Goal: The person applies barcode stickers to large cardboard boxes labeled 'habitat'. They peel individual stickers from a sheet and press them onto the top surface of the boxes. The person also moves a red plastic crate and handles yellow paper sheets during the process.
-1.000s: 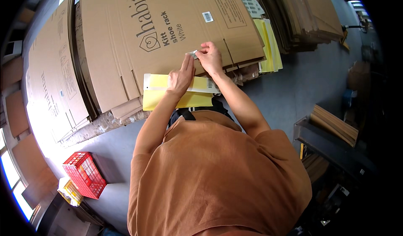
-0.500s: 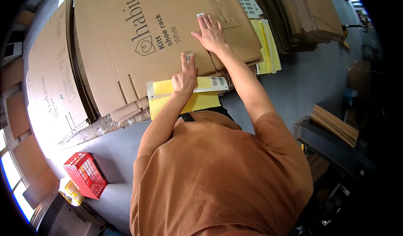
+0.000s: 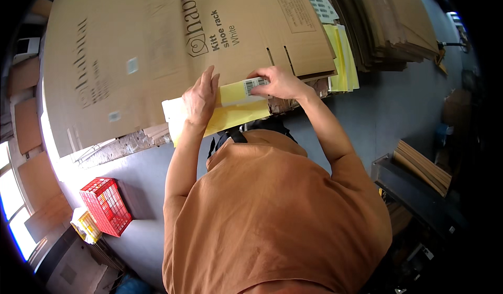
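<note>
My right hand (image 3: 283, 83) has its thumb and fingertips pinched on a barcode label (image 3: 252, 84) at the right end of a white label strip on yellow backing paper (image 3: 236, 118). My left hand (image 3: 200, 99) lies over the left part of that strip with its fingers stretched out. The strip sits along the near edge of a flat brown carton (image 3: 257, 37) with dark print. At the left lies another flat carton (image 3: 105, 42), slightly blurred, bearing two small white labels (image 3: 132, 65).
More yellow label sheets (image 3: 341, 58) stick out at the carton's right edge, below a white sheet of labels (image 3: 319, 1). A stack of flat cartons (image 3: 390, 21) stands at the far right. A red crate (image 3: 106, 206) is on the floor at lower left.
The carton with two labels has shifted left, uncovering a similar printed one. My right hand came back from the carton to the label strip; my left hand moved left onto the strip.
</note>
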Demonstrator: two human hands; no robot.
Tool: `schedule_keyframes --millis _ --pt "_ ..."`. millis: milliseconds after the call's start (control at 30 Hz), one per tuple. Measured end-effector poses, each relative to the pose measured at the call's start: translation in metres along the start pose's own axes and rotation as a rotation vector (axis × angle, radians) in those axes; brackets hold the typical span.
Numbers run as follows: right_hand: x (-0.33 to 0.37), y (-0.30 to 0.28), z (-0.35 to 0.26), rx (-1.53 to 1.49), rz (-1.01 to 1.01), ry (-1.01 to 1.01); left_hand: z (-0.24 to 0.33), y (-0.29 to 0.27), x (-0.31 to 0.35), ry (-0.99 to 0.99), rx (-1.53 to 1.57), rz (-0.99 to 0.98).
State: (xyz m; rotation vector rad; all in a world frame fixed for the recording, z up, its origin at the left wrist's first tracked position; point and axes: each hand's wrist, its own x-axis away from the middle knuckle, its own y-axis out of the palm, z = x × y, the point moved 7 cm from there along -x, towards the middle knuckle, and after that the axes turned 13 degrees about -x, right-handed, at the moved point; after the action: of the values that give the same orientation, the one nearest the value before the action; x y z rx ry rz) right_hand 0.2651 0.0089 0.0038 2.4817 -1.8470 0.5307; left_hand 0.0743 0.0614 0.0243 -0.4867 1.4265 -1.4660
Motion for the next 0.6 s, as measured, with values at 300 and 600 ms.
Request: schedule_keyframes --millis 300,600 --pt "0.007 -0.009 -0.003 -0.169 0.171 -0.011 0.057 0.002 -0.013 0.207 -0.014 -0.026" --pt "0.018 -0.024 -0.029 0.385 0.347 -0.509 0.081 0.034 -0.024 0.278 0.001 -0.089"
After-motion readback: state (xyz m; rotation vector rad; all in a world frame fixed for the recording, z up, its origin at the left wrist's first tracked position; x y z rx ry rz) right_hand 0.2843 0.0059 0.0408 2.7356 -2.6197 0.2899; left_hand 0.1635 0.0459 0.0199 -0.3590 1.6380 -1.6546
